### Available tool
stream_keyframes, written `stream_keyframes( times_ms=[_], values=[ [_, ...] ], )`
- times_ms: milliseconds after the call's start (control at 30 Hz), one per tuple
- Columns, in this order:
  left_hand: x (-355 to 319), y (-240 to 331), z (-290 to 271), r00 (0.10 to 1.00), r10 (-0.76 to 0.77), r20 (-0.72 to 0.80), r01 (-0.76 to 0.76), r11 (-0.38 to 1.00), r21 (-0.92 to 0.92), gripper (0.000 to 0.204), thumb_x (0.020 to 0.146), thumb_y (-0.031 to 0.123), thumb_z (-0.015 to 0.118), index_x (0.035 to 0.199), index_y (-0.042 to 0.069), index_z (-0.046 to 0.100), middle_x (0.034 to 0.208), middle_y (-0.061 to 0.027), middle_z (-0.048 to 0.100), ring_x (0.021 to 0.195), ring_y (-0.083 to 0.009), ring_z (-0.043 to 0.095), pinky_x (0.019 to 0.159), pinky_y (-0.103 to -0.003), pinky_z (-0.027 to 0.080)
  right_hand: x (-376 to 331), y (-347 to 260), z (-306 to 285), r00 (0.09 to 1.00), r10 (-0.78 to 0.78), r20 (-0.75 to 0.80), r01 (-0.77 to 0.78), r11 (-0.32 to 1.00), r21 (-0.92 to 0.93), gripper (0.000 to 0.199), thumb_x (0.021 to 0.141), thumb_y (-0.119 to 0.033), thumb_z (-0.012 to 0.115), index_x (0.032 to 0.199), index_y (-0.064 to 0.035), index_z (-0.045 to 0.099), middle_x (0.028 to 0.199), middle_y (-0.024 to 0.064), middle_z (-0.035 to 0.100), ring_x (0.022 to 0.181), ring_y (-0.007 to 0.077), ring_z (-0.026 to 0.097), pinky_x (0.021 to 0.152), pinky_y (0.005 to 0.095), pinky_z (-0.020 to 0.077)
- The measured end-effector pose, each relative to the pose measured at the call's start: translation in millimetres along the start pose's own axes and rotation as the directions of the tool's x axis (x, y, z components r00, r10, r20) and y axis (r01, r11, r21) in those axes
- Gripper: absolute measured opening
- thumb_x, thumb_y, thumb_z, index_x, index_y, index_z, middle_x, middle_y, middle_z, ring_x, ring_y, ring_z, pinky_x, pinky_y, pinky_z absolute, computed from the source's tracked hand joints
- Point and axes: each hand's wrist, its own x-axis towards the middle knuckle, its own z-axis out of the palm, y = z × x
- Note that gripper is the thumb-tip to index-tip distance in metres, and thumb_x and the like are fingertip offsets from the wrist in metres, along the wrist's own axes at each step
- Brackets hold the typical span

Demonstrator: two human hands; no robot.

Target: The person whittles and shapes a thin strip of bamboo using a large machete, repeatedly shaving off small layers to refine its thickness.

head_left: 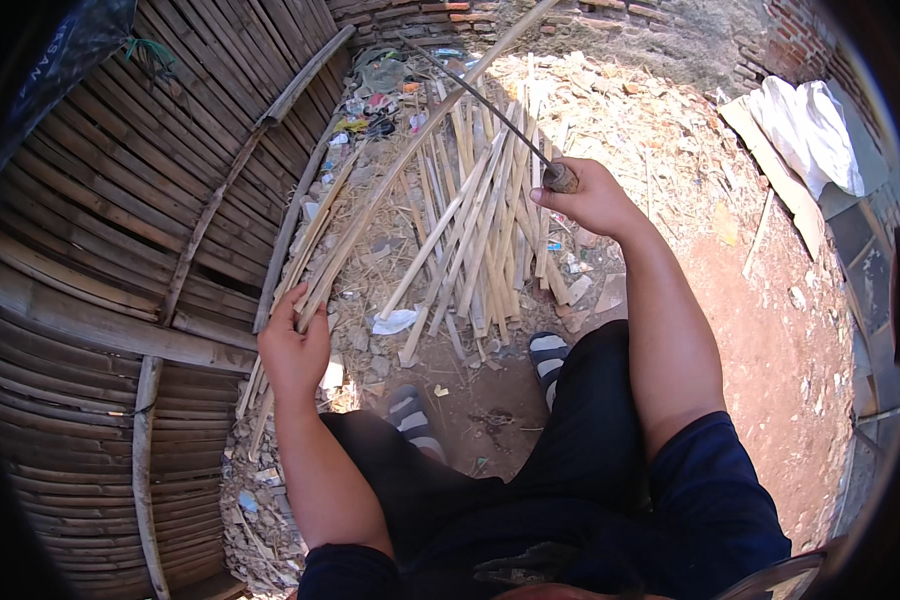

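My left hand [295,350] is closed on the lower end of a long, pale bamboo strip [385,190], which slants up and to the right toward the brick wall. My right hand [598,195] grips the wooden handle of a long-bladed knife [562,180]. Its thin, dark blade points up and left and crosses the strip in this view; whether they touch I cannot tell. On the ground between and beyond my hands lies a loose pile of split bamboo strips [490,230]. More strips [320,225] lie by the slatted wall, near my left hand.
A bamboo-slat wall [100,240] stands close on my left. Across the far side runs a brick wall [610,30]. White sacking [805,130] lies at the right beside a flat board [770,165]. Rubble and litter [375,110] cover the ground. My sandalled feet are near the pile.
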Motion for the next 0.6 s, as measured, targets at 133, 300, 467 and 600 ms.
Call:
stream_keyframes(
  times_ms=[133,300,467,600],
  values=[
    [-0.6,7.5,3.0,1.0,-0.007,0.029,0.007,1.0,-0.014,0.036,0.091,0.015,0.078,0.124,0.0,0.073,0.074,-0.0064,0.062,0.061,-0.0082,0.051,0.058,-0.028,0.045,-4.2,-4.7,6.2,0.991,-0.011,0.131,0.03,0.989,-0.142,0.047,0.086,-0.042,0.083,0.108,-0.0016,0.073,0.099,0.0206,0.074,0.095,0.0362,0.071,0.088,0.0453,0.0539],
    [-4.3,10.4,3.6,0.999,0.006,0.054,-0.009,0.999,0.042,0.035,0.094,0.015,0.078,0.125,0.0,0.072,0.075,-0.0031,0.056,0.065,-0.0067,0.046,0.059,-0.028,0.043,-7.7,-27.8,13.8,0.95,-0.099,0.296,0.186,0.941,-0.281,0.051,0.084,-0.044,0.084,0.112,-0.0023,0.074,0.106,0.0245,0.073,0.105,0.0407,0.07,0.092,0.0478,0.0536],
    [-1.6,6.3,-1.6,0.999,-0.039,0.036,0.039,0.999,0.007,0.037,0.091,0.014,0.078,0.125,0.0,0.073,0.071,-0.0051,0.06,0.06,-0.0073,0.049,0.057,-0.028,0.043,-1.2,-6.5,-0.6,1.0,-0.002,0.012,0.003,0.997,-0.082,0.046,0.086,-0.041,0.084,0.108,-0.0016,0.074,0.099,0.0188,0.073,0.094,0.0322,0.07,0.088,0.0437,0.0539],
    [-1.4,5.9,-0.4,0.999,-0.037,0.039,0.036,0.999,0.034,0.035,0.094,0.016,0.078,0.125,0.001,0.073,0.078,-0.0036,0.059,0.066,-0.0074,0.047,0.06,-0.028,0.044,-1.3,1.7,-1.5,0.998,0.055,0.022,-0.055,0.998,-0.011,0.047,0.087,-0.04,0.084,0.11,0.0002,0.072,0.104,0.0161,0.073,0.095,0.0284,0.069,0.088,0.0422,0.0538]
  ],
)
